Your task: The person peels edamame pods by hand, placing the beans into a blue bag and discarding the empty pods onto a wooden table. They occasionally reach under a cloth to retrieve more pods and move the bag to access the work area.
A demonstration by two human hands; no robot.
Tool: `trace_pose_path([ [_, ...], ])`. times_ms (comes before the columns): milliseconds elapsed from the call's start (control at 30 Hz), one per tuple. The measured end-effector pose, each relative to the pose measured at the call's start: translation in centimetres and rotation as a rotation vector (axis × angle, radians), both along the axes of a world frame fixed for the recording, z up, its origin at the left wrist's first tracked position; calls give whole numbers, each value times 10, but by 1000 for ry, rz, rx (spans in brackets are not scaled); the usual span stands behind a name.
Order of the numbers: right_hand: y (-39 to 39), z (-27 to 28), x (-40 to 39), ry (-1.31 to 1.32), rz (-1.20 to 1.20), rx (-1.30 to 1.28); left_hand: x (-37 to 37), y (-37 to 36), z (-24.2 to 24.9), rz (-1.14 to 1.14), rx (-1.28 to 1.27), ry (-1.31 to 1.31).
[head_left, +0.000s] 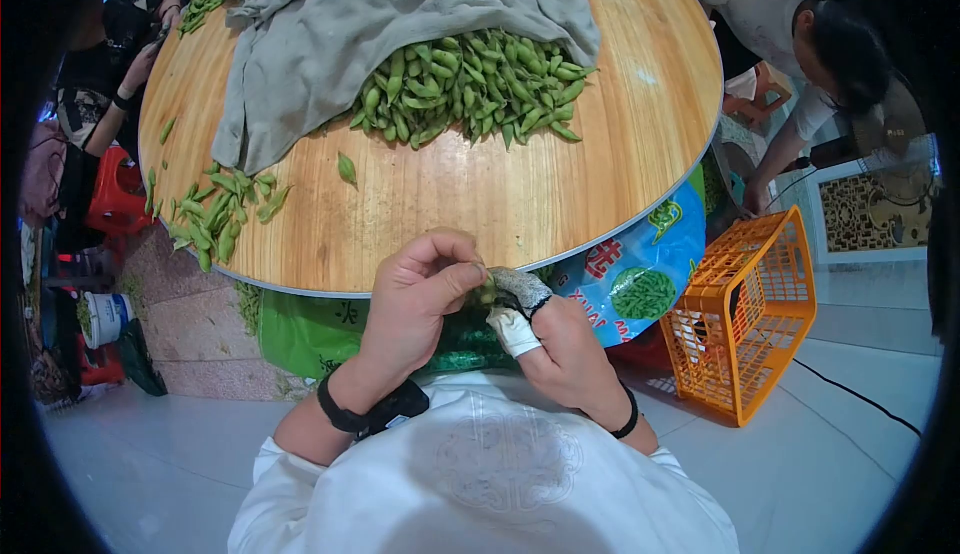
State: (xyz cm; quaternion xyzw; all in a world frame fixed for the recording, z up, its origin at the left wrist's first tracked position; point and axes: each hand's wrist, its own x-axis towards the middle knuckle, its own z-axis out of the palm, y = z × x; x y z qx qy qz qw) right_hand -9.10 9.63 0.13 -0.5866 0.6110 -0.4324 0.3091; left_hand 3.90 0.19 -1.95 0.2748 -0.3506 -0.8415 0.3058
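My left hand [425,289] is at the table's near edge, its thumb and index finger pinched on a small green pod [488,282]. Touching the same pod from the right is my right hand [560,339], with white and dark wrappings on its fingers; its fingertips are partly covered by the wrapping. Beyond my hands, a large heap of green bean pods [470,89] lies on the round wooden table [420,214], partly under a grey cloth [330,44]. One loose pod [347,169] lies between the heap and my left hand.
A smaller group of pods [215,214] lies at the table's left edge. An orange plastic basket [740,314] stands tilted on the floor at right, near a blue bag [640,279]. A person [790,34] bends down at the upper right; another person's arm [120,104] shows at left.
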Motion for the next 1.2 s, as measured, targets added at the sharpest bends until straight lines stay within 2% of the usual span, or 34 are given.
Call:
trace_pose_path([
  [200,3,-1,-2,0,0,91,-1,0,5,0,-47,-37],
  [267,2,3,-1,-115,-40,118,-1,-1,4,-30,-127,-32],
  [400,1,1,-1,-160,-61,119,-2,-7,-3,-81,-211,-17],
  [500,3,-10,-7,-239,1,119,-4,-12,-12,-176,-260,103],
  [567,4,-10,-12,-777,83,386,-5,-13,-17,-231,-142,272],
  [600,3,-9,-15,-778,80,386,-6,-13,-18,-234,-141,272],
  [667,3,-6,-21,-1181,233,467,-7,-12,-21,-295,-103,384],
  [700,3,-6,-20,-1182,231,465,-7,-13,-18,-298,-102,385],
  [767,1,-8,-16,-923,50,437,-6,-12,-5,-240,67,158],
  [800,1,-11,-11,-917,38,428,-8,-9,-2,-253,63,165],
  [867,2,-18,2,111,-144,-3,-15,5,5,39,-332,-270],
  [900,4,-14,5,135,-133,5,-15,6,8,6,-339,-238],
  [967,3,-11,5,215,-159,-50,-9,-2,10,-135,-429,-368],
  [1000,3,-11,4,180,-154,-53,-12,-1,8,-166,-440,-328],
  [1067,3,-11,1,88,-140,19,-14,4,5,-38,-559,-302],
  [1133,4,-12,-4,58,-146,46,-14,4,5,-70,-538,-282],
  [1200,5,-15,-8,-81,-137,140,-14,6,5,-90,-519,-282],
])
